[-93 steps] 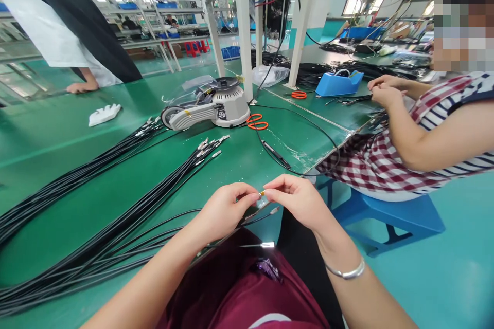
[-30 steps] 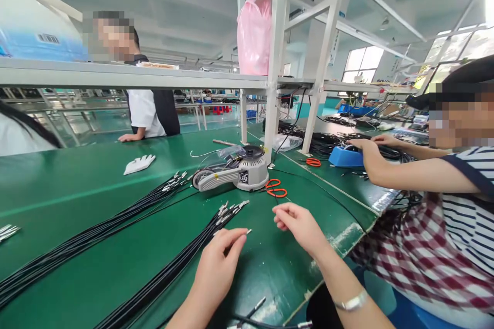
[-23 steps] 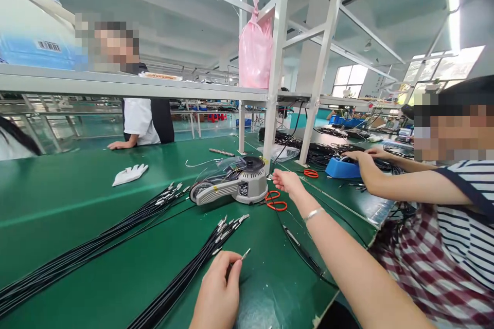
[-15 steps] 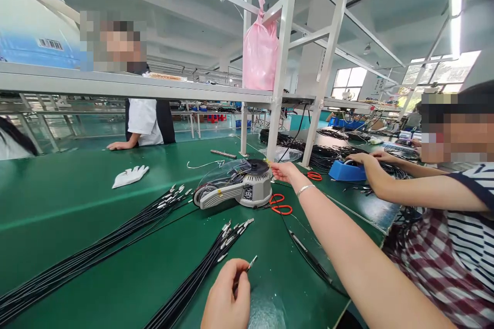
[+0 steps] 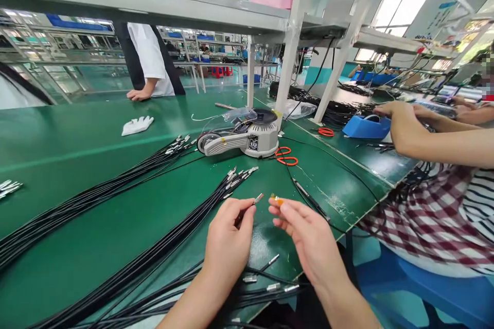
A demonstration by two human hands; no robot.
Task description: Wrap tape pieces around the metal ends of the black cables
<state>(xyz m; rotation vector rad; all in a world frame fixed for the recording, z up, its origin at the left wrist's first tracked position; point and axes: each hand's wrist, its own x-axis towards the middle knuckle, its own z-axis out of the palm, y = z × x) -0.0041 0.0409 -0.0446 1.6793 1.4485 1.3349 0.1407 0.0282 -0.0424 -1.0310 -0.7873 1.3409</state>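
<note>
My left hand (image 5: 227, 236) is closed in a pinch on a black cable, whose small metal connector (image 5: 259, 198) sticks out past the thumb and forefinger. Facing it a short gap away, my right hand (image 5: 312, 236) pinches a small piece of amber tape (image 5: 278, 201) between thumb and fingertips. Beyond both hands stands a grey rotary tape dispenser (image 5: 260, 139). A bundle of black cables (image 5: 200, 211) with metal ends lies just left of my left hand. More cable ends (image 5: 273, 287) lie beneath my hands at the table edge.
Red-handled scissors (image 5: 287, 160) and a pen-like tool (image 5: 309, 198) lie right of the dispenser. Another cable bundle (image 5: 116, 190) and a white glove (image 5: 138, 126) are on the left. White shelf posts (image 5: 295, 56) rise behind. A co-worker's arm (image 5: 432, 133) reaches beside a blue tape holder (image 5: 365, 127).
My right hand has come back from the dispenser to my left hand, now with a piece of amber tape. My left hand still holds the cable end. The view has tilted downward.
</note>
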